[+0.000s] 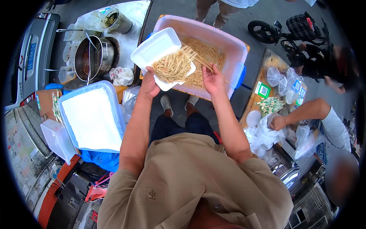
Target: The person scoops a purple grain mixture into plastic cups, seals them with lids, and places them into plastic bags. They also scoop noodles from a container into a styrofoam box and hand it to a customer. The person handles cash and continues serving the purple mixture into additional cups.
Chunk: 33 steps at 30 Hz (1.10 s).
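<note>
In my left hand (150, 84) is a white foam takeaway box (157, 43), its lid tipped back and away from me. A heap of thick noodles (173, 65) fills the lower half. My right hand (214, 77) grips wooden chopsticks (205, 61), whose far ends reach into the strands at the heap's right side. Box and hands are over a large translucent plastic tub (236, 48). More noodles (204, 51), thinner and browner, spread across the tub's bottom; the box hides part of them.
At left are a divided steel pot (93, 58) with ladles, sauce containers (118, 23) and a white-lined blue-rimmed bin (91, 118). On the right-hand table (247, 107) lie wrapped chopsticks (271, 105) and plastic bags. Another person's hand (277, 122) reaches into a bag there. Someone stands beyond the tub.
</note>
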Each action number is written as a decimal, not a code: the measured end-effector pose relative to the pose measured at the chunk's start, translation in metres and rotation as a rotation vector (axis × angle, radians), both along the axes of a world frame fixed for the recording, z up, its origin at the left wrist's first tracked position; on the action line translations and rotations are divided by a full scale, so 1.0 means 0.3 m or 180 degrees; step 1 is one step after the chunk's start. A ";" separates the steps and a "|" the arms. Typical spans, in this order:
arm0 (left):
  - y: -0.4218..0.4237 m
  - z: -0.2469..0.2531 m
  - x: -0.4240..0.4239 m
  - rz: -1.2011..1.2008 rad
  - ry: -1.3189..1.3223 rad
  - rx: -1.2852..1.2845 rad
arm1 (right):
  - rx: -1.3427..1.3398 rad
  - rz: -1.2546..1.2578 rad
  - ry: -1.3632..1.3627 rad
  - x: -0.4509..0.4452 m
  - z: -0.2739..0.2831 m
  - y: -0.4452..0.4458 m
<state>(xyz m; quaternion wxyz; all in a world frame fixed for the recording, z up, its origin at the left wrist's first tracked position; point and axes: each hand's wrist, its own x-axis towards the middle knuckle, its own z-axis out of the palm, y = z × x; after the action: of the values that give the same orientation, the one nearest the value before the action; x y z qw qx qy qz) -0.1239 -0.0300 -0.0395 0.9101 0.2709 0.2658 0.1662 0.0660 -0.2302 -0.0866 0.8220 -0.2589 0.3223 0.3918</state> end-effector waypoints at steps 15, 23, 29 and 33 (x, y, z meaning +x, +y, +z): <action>0.062 0.002 -0.032 -0.1002 -0.0234 0.0116 | -0.1824 0.2007 -0.5703 -0.210 0.662 0.016; 0.085 0.062 -0.059 -0.1376 -0.0821 -0.0106 | -0.1911 0.2979 -0.6539 -0.183 0.953 0.111; 0.134 0.063 -0.083 -0.1224 -0.0943 -0.0192 | -0.2324 0.1479 -0.4482 -0.112 1.017 -0.083; 0.156 0.123 -0.077 -0.1276 -0.1023 -0.0028 | -0.2705 0.1739 -0.3845 -0.037 0.708 -0.195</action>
<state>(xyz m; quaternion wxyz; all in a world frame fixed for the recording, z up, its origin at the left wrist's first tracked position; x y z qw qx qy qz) -0.1471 0.0168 -0.0027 0.9566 0.2843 0.0594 0.0222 0.0550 -0.2886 0.1260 0.5599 -0.7891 -0.1331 0.2146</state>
